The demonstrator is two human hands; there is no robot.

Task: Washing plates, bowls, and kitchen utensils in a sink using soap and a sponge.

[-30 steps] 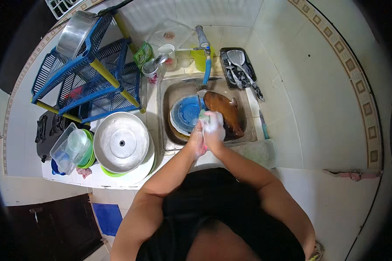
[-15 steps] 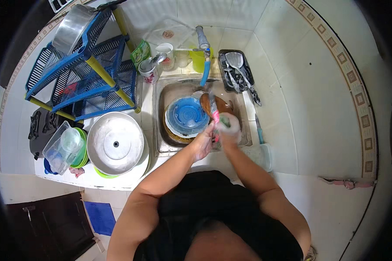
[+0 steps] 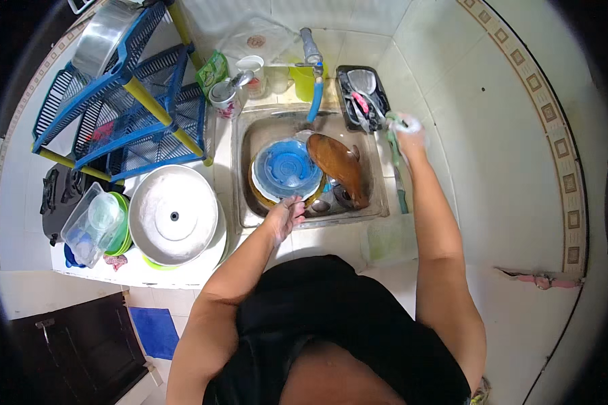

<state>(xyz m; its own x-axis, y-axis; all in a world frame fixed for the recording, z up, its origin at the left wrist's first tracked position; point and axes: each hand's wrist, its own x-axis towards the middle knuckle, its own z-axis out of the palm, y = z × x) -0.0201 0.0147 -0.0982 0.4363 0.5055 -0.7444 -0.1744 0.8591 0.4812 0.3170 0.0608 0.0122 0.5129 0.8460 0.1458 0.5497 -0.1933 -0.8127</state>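
My left hand [image 3: 287,218] is at the front of the sink with its fingers loosely apart and nothing in them, close to the stacked dishes. On top of that stack is a blue translucent bowl [image 3: 289,169]. To its right a brown wooden board [image 3: 338,162] leans in the sink. My right hand [image 3: 411,135], blurred and foamy, is out past the sink's right rim, closed on a soapy green scrubbing pad [image 3: 392,120]. Beside it stands a black tray [image 3: 345,113] of utensils, where a pink-handled knife [image 3: 360,102] lies. Under the right hand, a teal-handled knife [image 3: 402,201] rests on the ledge.
A faucet with a blue hose [image 3: 315,101] hangs over the sink [image 3: 242,219]. Mugs [image 3: 225,101] and a yellow-green container [image 3: 304,86] line the back. Left are a blue rack [image 3: 145,145] and a large round pan [image 3: 162,233]. A clear container [image 3: 388,243] sits front right.
The pink-handled knife went from my hands into the black tray. My right hand moved right and away from me, out of the sink; my left moved left toward the stacked dishes and opened.
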